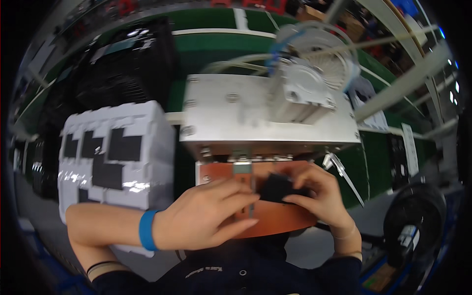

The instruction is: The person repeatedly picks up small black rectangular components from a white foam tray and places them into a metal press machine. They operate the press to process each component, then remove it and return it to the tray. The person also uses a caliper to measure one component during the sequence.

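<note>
In my right hand [322, 194] is a small flat black piece [276, 187], pinched between thumb and fingers above the orange work plate [275, 219]. My left hand [204, 211], with a blue band at the wrist, reaches over the plate's left part. Its fingers are stretched out with the thumb apart, and nothing shows between them. The fingertips point at the black piece, beside a narrow slotted strip [242, 184] set into the plate. Motion blurs the piece and the right fingertips. Behind the plate stands a silver metal press [231, 115] with a block-shaped cylinder [305, 91] on top.
Left of the press, a stack of white plastic trays [160, 162] carries several flat black pieces [125, 144]. Black wrapped stacks [130, 64] stand behind it. A thin silver metal tool [346, 179] lies right of the plate on the green tabletop [393, 189]. A grey frame post [403, 91] slants at the right.
</note>
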